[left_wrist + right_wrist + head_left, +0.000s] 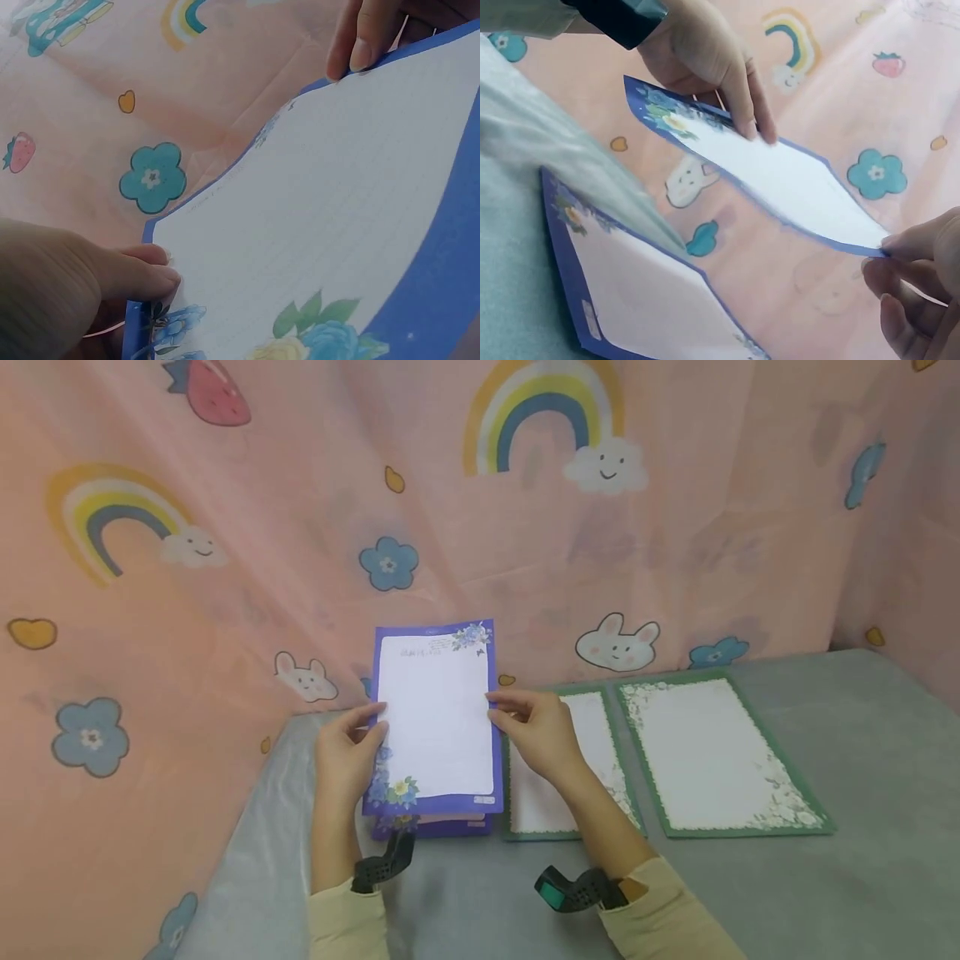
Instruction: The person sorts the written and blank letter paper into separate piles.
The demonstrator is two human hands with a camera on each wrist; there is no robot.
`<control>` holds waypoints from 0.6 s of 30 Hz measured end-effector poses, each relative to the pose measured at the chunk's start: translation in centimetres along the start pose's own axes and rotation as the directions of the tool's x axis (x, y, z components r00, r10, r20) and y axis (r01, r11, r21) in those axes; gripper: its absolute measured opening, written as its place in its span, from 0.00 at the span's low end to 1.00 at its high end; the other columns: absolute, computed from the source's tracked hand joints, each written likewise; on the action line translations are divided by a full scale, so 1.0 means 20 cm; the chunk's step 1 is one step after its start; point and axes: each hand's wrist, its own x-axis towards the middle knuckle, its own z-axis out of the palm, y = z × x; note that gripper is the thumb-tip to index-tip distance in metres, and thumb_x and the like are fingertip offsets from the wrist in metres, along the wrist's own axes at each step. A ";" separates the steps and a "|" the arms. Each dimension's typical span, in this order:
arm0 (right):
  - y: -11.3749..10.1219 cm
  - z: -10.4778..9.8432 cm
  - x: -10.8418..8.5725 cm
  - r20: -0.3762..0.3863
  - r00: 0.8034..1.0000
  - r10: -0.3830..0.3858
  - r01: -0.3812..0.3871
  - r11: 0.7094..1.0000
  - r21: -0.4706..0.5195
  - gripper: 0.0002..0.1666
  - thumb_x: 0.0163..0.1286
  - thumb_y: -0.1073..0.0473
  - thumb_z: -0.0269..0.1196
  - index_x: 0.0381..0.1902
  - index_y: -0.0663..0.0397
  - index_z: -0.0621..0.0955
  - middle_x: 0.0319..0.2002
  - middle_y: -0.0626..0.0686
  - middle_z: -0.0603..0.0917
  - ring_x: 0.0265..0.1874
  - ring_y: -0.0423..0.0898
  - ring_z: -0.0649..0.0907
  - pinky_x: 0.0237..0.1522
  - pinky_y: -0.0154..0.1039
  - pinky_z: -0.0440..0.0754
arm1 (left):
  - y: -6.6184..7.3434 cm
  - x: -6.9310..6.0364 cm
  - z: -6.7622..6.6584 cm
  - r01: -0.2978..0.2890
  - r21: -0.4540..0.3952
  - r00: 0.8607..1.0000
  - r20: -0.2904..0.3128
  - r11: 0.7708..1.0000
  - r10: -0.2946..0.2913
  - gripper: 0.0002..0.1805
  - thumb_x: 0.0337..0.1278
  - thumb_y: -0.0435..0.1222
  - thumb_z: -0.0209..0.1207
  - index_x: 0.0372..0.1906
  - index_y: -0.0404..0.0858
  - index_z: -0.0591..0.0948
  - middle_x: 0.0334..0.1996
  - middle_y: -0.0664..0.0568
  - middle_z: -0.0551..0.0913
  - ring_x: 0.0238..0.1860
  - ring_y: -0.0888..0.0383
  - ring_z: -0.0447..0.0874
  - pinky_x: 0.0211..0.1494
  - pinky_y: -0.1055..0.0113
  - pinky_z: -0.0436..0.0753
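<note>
A sheet of stationery paper (435,718) with a blue-violet border and printed flowers is held up off the table between both hands. My left hand (348,752) pinches its left edge between thumb and fingers. On the opposite edge, my right hand (536,731) pinches it the same way, as the right wrist view shows with the right fingers (919,247). The sheet bends slightly in the left wrist view. Below it lies another blue-bordered sheet (652,292), mostly hidden by the raised one in the head view.
Two green-bordered sheets lie on the grey cloth-covered table (862,735): one (547,793) partly behind the right forearm, the other (705,760) farther right. A pink patterned curtain (450,502) hangs behind the table and down its left side.
</note>
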 end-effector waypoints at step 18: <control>0.13 0.15 -0.01 0.142 0.986 0.082 -0.067 0.992 -0.110 0.21 0.67 0.61 0.68 0.58 0.51 0.85 0.50 0.56 0.90 0.21 0.42 0.75 0.21 0.32 0.71 | -0.10 0.02 0.04 0.109 0.113 0.992 0.053 0.988 -0.116 0.17 0.68 0.35 0.60 0.60 0.42 0.84 0.52 0.42 0.85 0.45 0.50 0.81 0.43 0.66 0.82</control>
